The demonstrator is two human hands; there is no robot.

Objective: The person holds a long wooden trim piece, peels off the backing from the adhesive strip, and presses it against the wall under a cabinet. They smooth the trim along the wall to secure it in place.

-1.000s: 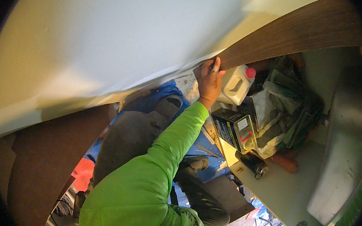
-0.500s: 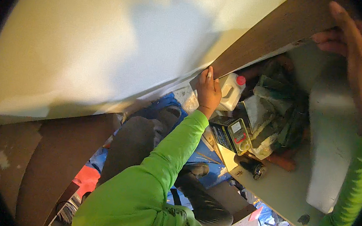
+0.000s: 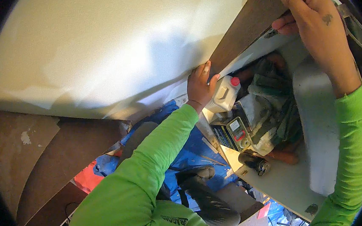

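A dark brown wooden board (image 3: 251,27) stretches slantwise along a large cream panel (image 3: 110,43). My left hand (image 3: 200,84) holds its lower end, fingers laid over the face and thumb at the edge nearest the cabinet. Farther up, at the top right, my right hand (image 3: 313,28) grips the same board, its fingers around the edge. The board's far end goes out of the picture. Just beside my left hand stands a beige jug (image 3: 224,95) with a red cap, inside a cabinet (image 3: 287,172).
The cabinet also holds a black box (image 3: 226,133), dark green cloths (image 3: 272,90), a black can (image 3: 254,163) lying on its side and a white basin-like form (image 3: 316,123). Blue sheeting (image 3: 195,146) covers the floor by my legs. Brown panels (image 3: 72,147) stand at left.
My right hand has come left and inward, from beside the board's edge onto it. The left hand has shifted slightly left with the board's lower end. The view has moved a little.
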